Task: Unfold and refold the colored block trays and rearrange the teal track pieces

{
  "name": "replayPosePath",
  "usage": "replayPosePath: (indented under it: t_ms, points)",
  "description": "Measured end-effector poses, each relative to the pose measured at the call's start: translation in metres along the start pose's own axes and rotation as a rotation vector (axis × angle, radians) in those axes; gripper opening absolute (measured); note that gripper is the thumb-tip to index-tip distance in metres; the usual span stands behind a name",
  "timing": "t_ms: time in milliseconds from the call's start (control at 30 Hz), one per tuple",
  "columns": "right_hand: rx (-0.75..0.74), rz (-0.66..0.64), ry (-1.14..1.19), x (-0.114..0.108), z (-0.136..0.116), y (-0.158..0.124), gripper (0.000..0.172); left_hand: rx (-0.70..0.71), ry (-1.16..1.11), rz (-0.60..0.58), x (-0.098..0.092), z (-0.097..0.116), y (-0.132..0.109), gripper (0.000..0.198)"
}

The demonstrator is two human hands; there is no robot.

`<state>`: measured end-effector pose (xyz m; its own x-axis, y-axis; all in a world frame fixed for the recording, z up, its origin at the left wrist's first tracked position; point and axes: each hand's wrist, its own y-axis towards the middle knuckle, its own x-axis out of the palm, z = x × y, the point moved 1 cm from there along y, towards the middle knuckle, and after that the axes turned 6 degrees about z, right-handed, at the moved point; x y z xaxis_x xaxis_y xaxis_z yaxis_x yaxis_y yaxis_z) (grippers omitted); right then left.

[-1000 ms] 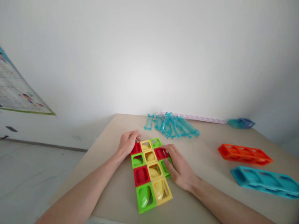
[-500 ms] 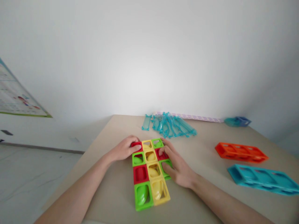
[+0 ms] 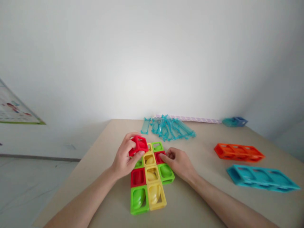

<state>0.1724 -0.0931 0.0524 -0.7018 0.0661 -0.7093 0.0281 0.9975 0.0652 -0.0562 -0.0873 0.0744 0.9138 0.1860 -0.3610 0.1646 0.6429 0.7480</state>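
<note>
A red cube block [image 3: 140,144] is held tilted between the thumb and fingers of my left hand [image 3: 125,156], above the far left corner of a flat array of cube blocks. The array on the table has a yellow column [image 3: 152,174] in the middle, green and red blocks [image 3: 138,177] on its left, and green, red and green blocks [image 3: 165,173] on its right. My right hand [image 3: 178,162], fingers curled, has its thumb and fingertips on the red block [image 3: 160,157] in the right column. The near right corner of the array has no block.
Translucent teal track pieces [image 3: 172,128] lie in a pile near the wall, by a patterned strip [image 3: 197,119]. An orange frame [image 3: 238,152] and a turquoise frame [image 3: 262,178] lie at the right. A blue cube [image 3: 239,121] stands at the back right.
My left hand has lifted the far left red block off the array and tilted it. My right hand's fingers have drawn in around the red block, uncovering the green one. The view has shifted slightly.
</note>
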Motion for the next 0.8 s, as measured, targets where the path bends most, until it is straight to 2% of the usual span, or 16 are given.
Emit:
replayPosePath:
  t_ms: [100, 167, 267, 400, 567, 700, 800]
  points:
    - [-0.059, -0.115, -0.015, -0.002, -0.004, 0.002, 0.040, -0.007, -0.086, -0.332, 0.010, 0.013, -0.002, 0.014]
    - [-0.087, -0.190, 0.075, -0.004, -0.006, 0.001, 0.039, -0.044, -0.078, -0.435, 0.014, 0.016, -0.002, 0.014]
    - [-0.068, -0.276, 0.222, -0.005, -0.007, 0.000, 0.035, -0.084, -0.061, -0.468, 0.015, 0.016, 0.000, 0.016]
    - [0.029, -0.362, 0.447, -0.003, 0.000, 0.001, 0.030, -0.109, -0.054, -0.491, 0.013, 0.015, 0.002, 0.017]
    - [0.151, -0.434, 0.663, 0.001, 0.011, 0.005, 0.034, -0.116, -0.043, -0.522, 0.010, 0.016, 0.002, 0.015]
    - [0.180, -0.415, 0.765, 0.000, 0.013, 0.007, 0.036, -0.118, -0.033, -0.527, 0.008, 0.018, 0.003, 0.013]
    - [0.195, -0.320, 0.856, 0.000, 0.013, 0.006, 0.034, -0.119, -0.040, -0.524, 0.007, 0.018, 0.003, 0.013]
